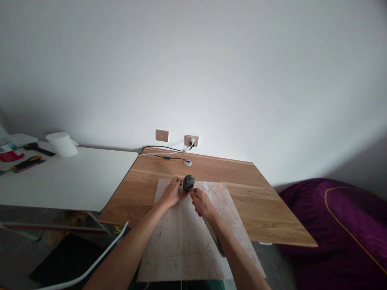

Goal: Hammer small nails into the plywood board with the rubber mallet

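My right hand (203,203) is wrapped round a hammer (189,183), gripping it high, close to its dark, rounded head. The rest of the handle slants back under my right forearm. Just left of the hammer head, my left hand (174,191) is closed in a pinch low over the pale wooden board (178,249); what its fingers hold is too small and partly hidden to make out. A few thin nails (211,190) appear to lie on the board, right of the hammer head.
The board rests on a wooden table (272,213) against the wall. Cables (163,154) run to a wall socket (191,141). On the left, a white table (90,173) carries a paper roll (62,144) and tools (28,163). A purple beanbag (341,225) stands right.
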`<state>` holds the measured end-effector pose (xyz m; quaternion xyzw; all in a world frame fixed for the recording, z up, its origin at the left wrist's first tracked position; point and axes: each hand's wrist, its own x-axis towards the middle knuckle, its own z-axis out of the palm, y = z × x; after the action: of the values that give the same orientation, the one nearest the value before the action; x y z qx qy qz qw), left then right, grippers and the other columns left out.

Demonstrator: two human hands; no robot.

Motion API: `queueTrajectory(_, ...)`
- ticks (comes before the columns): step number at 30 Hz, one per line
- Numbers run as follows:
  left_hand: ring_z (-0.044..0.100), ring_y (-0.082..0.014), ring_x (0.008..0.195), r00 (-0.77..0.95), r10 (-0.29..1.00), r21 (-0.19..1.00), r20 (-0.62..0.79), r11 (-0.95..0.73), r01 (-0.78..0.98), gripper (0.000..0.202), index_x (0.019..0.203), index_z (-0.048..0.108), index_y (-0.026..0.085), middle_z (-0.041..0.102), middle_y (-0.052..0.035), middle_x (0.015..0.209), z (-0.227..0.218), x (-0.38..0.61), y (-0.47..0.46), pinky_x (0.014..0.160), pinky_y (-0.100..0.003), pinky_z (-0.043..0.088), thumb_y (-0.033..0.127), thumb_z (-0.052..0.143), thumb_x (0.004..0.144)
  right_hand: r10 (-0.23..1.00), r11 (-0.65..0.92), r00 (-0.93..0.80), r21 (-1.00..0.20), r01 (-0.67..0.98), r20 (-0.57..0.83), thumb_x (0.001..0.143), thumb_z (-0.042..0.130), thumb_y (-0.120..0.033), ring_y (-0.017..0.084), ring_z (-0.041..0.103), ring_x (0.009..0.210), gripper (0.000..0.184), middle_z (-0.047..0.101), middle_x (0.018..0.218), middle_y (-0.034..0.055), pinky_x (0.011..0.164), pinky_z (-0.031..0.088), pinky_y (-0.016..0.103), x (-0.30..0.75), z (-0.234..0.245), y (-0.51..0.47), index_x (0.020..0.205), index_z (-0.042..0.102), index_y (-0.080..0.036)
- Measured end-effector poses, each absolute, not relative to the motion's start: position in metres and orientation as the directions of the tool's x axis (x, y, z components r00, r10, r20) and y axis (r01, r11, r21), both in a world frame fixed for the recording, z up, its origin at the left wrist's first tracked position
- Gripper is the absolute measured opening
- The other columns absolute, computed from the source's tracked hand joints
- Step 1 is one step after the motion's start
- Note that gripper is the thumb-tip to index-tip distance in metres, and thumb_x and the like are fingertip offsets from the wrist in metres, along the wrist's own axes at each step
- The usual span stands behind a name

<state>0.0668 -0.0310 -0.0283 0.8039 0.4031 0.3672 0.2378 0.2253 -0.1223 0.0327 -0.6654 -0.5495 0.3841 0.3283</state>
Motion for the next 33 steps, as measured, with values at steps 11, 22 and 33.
queueTrajectory(11, 0.064, -0.0195, 0.086, 0.422, 0.834, 0.701, 0.355, -0.536, 0.470, 0.005, 0.083, 0.071, 0.018, 0.065, -0.0042, 0.090, -0.024, 0.067, -0.028, 0.080, -0.030, 0.050, 0.016, 0.070, 0.088, 0.972, -0.216, 0.181, -0.879, 0.426, -0.151, 0.098, 0.041, -0.053, 0.008, 0.048, 0.037, 0.033, 0.048, 0.060, -0.0084, 0.033, 0.033, 0.017, 0.239, 0.037, -0.127, 0.100, 0.054, -0.022)
queueTrajectory(22, 0.064, -0.0240, 0.103, 0.408, 0.815, 0.679, 0.411, -0.573, 0.459, 0.047, 0.120, 0.065, 0.021, 0.062, -0.0066, 0.112, -0.030, 0.066, -0.031, 0.089, -0.035, 0.054, 0.018, 0.080, 0.076, 0.983, -0.180, 0.107, -0.864, 0.470, -0.146, 0.099, 0.046, -0.046, 0.006, 0.045, 0.033, 0.028, 0.050, 0.059, -0.0088, 0.033, 0.032, 0.016, 0.225, 0.034, -0.118, 0.089, 0.054, -0.021)
queueTrajectory(33, 0.064, -0.0200, 0.081, 0.424, 0.835, 0.702, 0.351, -0.534, 0.472, 0.006, 0.083, 0.072, 0.019, 0.067, -0.0039, 0.087, -0.025, 0.068, -0.027, 0.077, -0.030, 0.048, 0.017, 0.069, 0.089, 0.979, -0.178, 0.168, -0.872, 0.456, -0.112, 0.098, 0.040, -0.050, 0.008, 0.047, 0.036, 0.032, 0.050, 0.060, -0.0079, 0.033, 0.033, 0.017, 0.236, 0.040, -0.125, 0.095, 0.053, -0.022)
